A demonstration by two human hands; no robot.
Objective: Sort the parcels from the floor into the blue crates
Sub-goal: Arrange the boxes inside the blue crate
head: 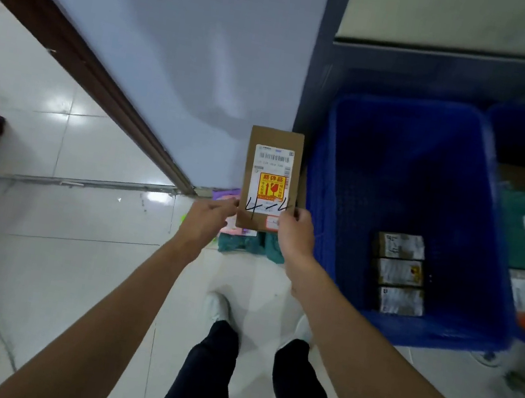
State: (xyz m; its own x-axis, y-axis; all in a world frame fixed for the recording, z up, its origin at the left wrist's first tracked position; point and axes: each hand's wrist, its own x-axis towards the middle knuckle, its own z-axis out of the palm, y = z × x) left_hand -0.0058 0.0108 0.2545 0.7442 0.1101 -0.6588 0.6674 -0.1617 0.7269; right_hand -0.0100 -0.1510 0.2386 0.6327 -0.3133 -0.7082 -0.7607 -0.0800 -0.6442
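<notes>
Left hand & right hand each pinch a bottom corner of the fragile-stickered box, held above the floor just 9 o'clock of the blue crate; w/ so thin a grip it could tip & drop if swung over fast.

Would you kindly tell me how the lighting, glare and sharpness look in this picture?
Head view: light glares in patches on the glossy floor; the cardboard box, pinched by the left hand and right hand, is fairly sharp, its handwritten marking readable; the blue crate is dim inside; the far right edge is smeared.
</notes>
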